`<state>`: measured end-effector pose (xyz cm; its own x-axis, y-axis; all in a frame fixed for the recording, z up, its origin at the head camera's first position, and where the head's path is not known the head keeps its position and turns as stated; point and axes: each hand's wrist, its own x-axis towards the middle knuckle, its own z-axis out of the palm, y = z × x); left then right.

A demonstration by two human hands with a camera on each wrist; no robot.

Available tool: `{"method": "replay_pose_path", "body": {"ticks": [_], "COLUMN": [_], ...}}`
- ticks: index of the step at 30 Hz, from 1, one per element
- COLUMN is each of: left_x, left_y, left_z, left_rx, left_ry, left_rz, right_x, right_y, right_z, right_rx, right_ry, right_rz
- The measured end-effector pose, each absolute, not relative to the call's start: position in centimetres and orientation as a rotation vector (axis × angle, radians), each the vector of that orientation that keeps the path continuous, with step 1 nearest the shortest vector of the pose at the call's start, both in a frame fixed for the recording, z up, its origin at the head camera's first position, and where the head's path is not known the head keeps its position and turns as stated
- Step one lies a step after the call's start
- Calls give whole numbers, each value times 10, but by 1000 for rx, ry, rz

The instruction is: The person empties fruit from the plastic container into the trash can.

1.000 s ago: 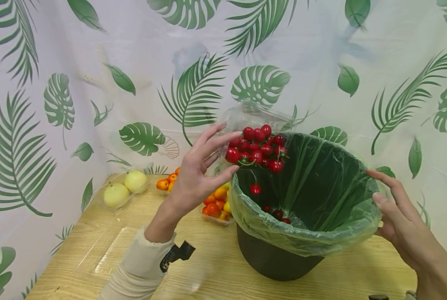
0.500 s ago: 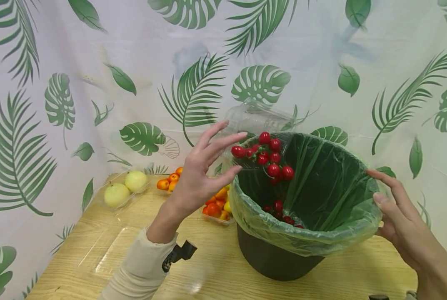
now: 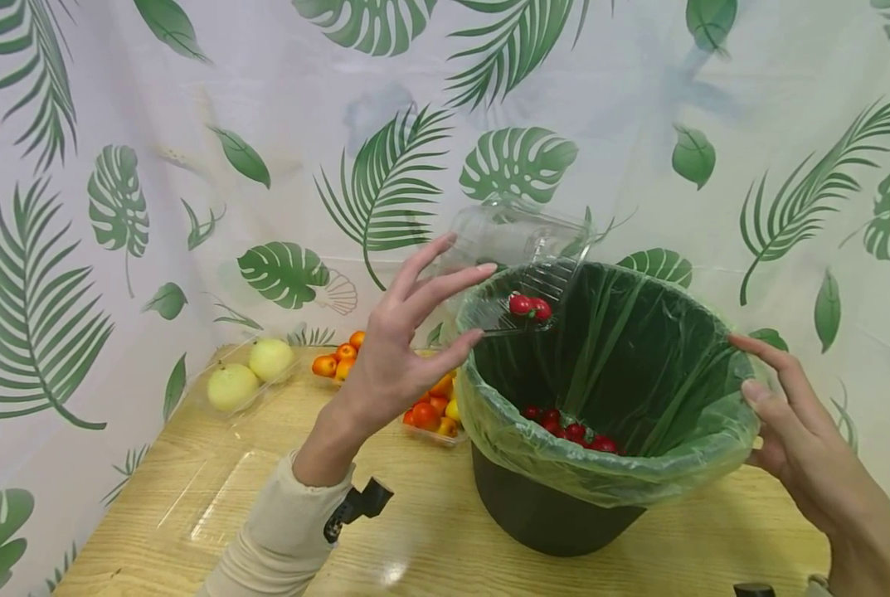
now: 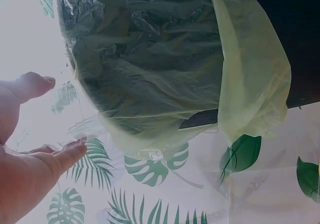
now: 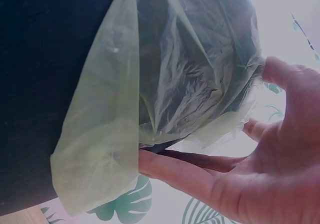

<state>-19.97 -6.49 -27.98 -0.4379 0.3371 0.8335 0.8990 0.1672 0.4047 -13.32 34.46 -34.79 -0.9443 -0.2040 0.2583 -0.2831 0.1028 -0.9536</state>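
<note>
My left hand (image 3: 396,361) holds a clear plastic box (image 3: 522,236) between thumb and fingers, tilted over the bin's left rim. Two red cherries (image 3: 530,307) show at its lower end. More red cherries (image 3: 571,431) lie inside the black trash bin (image 3: 564,514), which has a pale green plastic liner (image 3: 609,477) folded over its rim. My right hand (image 3: 803,431) grips the bin's right side, thumb and fingers on the lined rim. In the right wrist view, the right fingers (image 5: 180,176) reach along the bin's outside. The box is barely visible in the left wrist view.
On the wooden table (image 3: 385,514), a clear box with two pale green round fruits (image 3: 250,373) stands at left. Orange fruits (image 3: 336,356) and another box of orange and yellow fruits (image 3: 433,414) sit behind my left arm. A clear lid (image 3: 216,497) lies front left. Leaf-printed cloth (image 3: 385,83) hangs behind.
Cherries have slid out of the tilted box into the bin, leaving two seen at the box; the heap inside has grown. Both hands have stayed nearly in place.
</note>
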Motion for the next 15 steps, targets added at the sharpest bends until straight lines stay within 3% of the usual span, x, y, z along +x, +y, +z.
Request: {"method": "replay_pose_path", "body": {"ticks": [15], "left_x": [-198], "left_y": [-69], "left_z": [-283], "left_rx": [-1154], "left_ry": [-1861], "left_rz": [-1321], "right_x": [-133], "right_y": [345], "right_z": [-346], "right_rx": [506], "right_ry": [-2291], "right_rz": [2016]}}
